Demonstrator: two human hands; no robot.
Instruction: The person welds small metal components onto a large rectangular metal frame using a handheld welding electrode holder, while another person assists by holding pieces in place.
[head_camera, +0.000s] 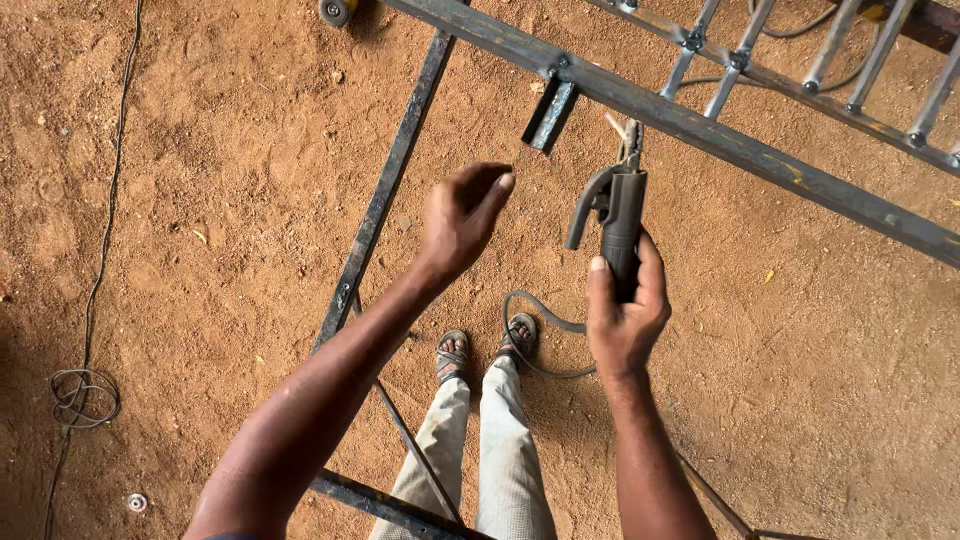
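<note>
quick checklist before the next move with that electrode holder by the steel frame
1. Grip on the electrode holder: right hand wrapped around its handle. Ok.
2. Rod in the holder's clamp: only a short stub shows at the tip. Cannot tell.
3. Left hand: empty, in the air, clear of the steel bar. Ok.
4. Cable: loops on the ground right beside the sandalled feet. Not ok.
5. Hand protection: both hands bare. Not ok.
6. Short bracket under the bar: whether it is attached firmly. Cannot tell.
</note>
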